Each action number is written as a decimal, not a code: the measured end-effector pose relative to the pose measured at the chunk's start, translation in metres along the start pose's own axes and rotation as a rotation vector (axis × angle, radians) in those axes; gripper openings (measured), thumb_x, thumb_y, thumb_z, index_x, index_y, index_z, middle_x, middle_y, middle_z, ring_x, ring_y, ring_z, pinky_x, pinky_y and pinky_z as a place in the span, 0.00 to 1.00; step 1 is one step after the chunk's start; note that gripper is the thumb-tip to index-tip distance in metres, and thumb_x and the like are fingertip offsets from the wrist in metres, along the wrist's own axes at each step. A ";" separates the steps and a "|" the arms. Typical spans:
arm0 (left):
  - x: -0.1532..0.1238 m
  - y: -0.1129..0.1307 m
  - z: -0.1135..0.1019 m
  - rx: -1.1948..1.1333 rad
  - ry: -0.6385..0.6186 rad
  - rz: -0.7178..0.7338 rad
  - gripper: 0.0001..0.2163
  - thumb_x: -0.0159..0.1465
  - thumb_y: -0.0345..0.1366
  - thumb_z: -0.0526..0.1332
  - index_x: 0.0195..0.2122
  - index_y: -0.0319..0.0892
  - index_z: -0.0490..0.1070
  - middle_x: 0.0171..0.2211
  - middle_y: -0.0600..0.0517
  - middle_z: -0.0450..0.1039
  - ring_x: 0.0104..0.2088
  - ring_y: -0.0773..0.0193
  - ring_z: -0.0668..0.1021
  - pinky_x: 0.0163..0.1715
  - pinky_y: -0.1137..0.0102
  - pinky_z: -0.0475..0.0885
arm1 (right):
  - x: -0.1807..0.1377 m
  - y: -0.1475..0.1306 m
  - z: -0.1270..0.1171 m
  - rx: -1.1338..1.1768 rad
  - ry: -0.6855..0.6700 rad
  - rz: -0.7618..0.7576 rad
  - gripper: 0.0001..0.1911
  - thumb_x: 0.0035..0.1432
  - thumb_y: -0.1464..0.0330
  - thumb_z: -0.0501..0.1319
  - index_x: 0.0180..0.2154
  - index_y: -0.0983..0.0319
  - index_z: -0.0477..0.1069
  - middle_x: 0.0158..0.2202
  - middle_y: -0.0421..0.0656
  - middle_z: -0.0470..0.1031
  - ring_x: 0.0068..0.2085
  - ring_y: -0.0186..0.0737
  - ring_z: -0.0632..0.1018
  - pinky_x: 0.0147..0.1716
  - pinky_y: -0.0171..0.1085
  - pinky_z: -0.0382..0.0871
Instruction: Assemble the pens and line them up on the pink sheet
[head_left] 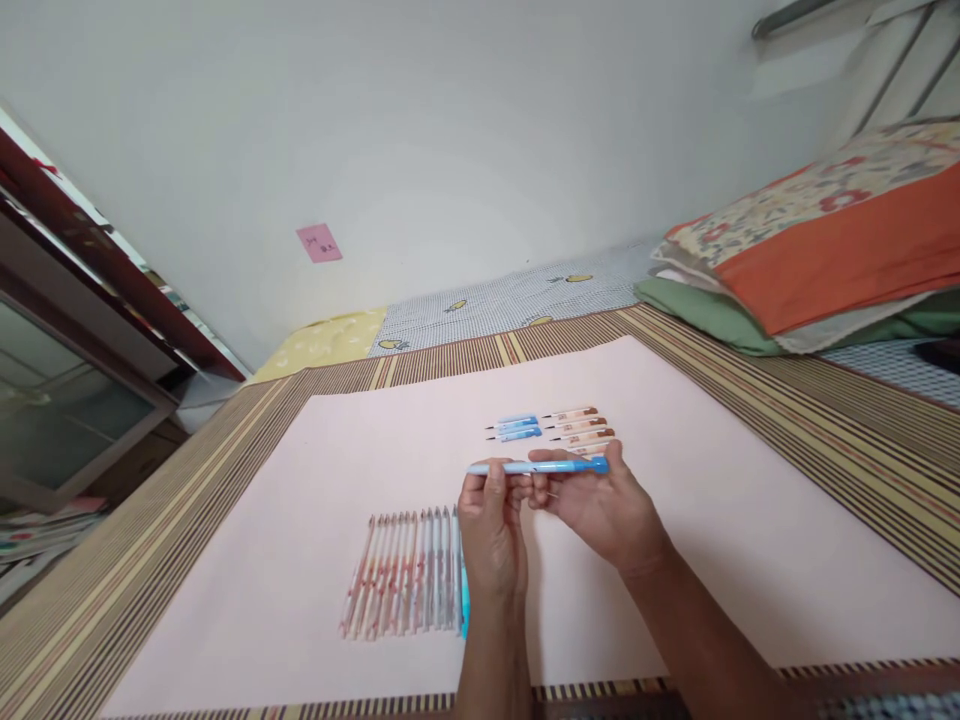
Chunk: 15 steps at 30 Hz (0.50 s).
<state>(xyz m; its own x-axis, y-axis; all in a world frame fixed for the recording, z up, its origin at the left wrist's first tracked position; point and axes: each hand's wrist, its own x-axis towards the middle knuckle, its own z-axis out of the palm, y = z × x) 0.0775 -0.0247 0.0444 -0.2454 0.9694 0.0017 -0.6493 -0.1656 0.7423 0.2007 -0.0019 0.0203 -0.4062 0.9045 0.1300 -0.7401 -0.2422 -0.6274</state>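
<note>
A light-blue pen (551,467) lies level across both hands above the pale pink sheet. My left hand (491,530) pinches its left end between thumb and fingers. My right hand (611,515) holds the darker blue right end, with the thumb up against it and the fingers beneath. Just beyond the hands lie two blue-and-white pens (517,423) and a column of several brown-and-white pens (581,425), the nearest partly hidden by my right hand. Left of my left hand, a row of several slim pens with reddish and grey patterns (401,575) lies side by side.
The pink sheet (300,480) covers a striped mat (180,470). A turquoise item (465,600) is mostly hidden behind my left wrist. Folded bedding (840,230) is piled at the right. A pink note (319,243) is stuck to the wall behind, and a glass-panelled cabinet (60,400) stands left.
</note>
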 end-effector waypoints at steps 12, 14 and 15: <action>-0.008 0.005 0.010 0.009 0.022 0.015 0.16 0.54 0.45 0.72 0.31 0.39 0.71 0.23 0.53 0.75 0.23 0.66 0.77 0.26 0.72 0.72 | 0.002 0.004 0.010 -0.022 0.080 -0.004 0.36 0.53 0.37 0.57 0.39 0.61 0.82 0.27 0.47 0.75 0.32 0.44 0.73 0.36 0.44 0.69; -0.010 0.006 0.013 0.025 0.019 0.031 0.16 0.55 0.46 0.71 0.32 0.39 0.71 0.25 0.52 0.76 0.23 0.67 0.77 0.26 0.72 0.73 | 0.002 0.003 0.009 -0.006 0.105 -0.002 0.35 0.55 0.38 0.55 0.38 0.61 0.81 0.27 0.46 0.75 0.31 0.44 0.72 0.38 0.45 0.69; -0.011 0.006 0.014 0.031 0.018 0.035 0.16 0.56 0.45 0.71 0.32 0.39 0.71 0.25 0.52 0.76 0.24 0.67 0.78 0.27 0.72 0.73 | 0.002 0.003 0.008 -0.004 0.106 -0.004 0.35 0.56 0.38 0.54 0.38 0.61 0.81 0.28 0.47 0.75 0.31 0.44 0.72 0.39 0.45 0.69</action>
<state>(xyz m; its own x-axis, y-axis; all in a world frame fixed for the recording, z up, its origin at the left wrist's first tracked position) 0.0864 -0.0334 0.0579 -0.2805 0.9597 0.0157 -0.6178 -0.1930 0.7623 0.1933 -0.0041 0.0252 -0.3439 0.9376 0.0509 -0.7395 -0.2370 -0.6300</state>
